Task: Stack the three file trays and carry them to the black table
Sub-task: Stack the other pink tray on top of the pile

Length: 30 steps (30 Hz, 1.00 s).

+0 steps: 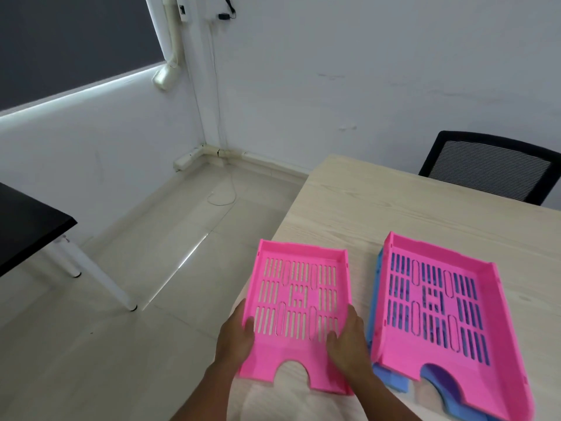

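A pink file tray (299,302) with a slotted floor is held over the left edge of the light wooden table (394,205). My left hand (238,335) grips its left side and my right hand (349,338) grips its right side, thumbs inside. To the right, a second pink tray (440,314) sits nested on a blue tray (391,381), whose edges show at the left and front. The black table (27,220) stands at the far left, across open floor.
A black mesh chair (491,165) stands behind the wooden table at the right. White legs (100,281) hold up the black table. A thin cable (224,189) lies on the tiled floor near the room corner. White walls close the back.
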Motion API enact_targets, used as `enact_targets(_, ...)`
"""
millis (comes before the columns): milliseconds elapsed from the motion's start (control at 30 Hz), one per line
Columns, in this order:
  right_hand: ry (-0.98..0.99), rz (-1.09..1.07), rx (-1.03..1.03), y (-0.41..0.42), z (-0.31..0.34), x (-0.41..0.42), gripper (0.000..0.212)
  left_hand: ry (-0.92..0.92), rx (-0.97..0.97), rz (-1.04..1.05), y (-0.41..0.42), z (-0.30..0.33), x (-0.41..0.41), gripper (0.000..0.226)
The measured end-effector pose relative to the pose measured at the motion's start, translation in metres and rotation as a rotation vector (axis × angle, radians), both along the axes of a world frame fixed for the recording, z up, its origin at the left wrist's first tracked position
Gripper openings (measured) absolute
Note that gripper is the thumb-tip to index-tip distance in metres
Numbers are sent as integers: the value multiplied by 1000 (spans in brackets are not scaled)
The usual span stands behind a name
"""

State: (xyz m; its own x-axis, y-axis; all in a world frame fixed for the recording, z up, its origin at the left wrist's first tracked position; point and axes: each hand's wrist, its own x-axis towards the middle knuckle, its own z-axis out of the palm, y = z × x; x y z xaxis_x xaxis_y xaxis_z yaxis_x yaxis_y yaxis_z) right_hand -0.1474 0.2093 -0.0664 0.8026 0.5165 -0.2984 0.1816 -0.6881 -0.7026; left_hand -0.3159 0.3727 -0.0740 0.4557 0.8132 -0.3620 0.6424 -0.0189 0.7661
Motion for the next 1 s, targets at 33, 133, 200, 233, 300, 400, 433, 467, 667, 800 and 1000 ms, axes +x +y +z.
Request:
enact_targets(33,10,-11,17,-2,0,-1,82,-29,-18,-6,1,1,-2,51)
enact_targets(133,46,-72,32,-5,-3,-1,82,-108,-81,3,-1,8,-4,54)
enact_targets(200,48,-107,38,-5,-4,-3,80,-149,-135,23,-2,11,-4,53)
enact_targets(233,37,-117,46,-4,-5,-5,79,-170,-156,36,-2,12,-4,52)
enact_targets(300,15,-133,57,-1,-2,-8,77,-214,-181,74,-1,13,-6,51)
enact_targets(400,-28,-119,95,6,11,-9,69,-256,-197,116,5,16,-12,50)
enact_targets(433,-46,-101,117,8,17,-9,64,-269,-193,122,8,19,-13,49)
enact_targets(467,-64,-80,141,10,24,-10,58,-279,-187,130,11,22,-15,49)
enact_targets(667,-194,-89,227,22,51,1,56,-342,-120,120,24,44,-11,52)
enact_targets(800,-207,-131,291,20,68,20,55,-351,-90,73,22,62,5,54)
enact_targets(1000,-271,-255,294,-18,99,56,47,-404,-34,-6,8,75,46,65)
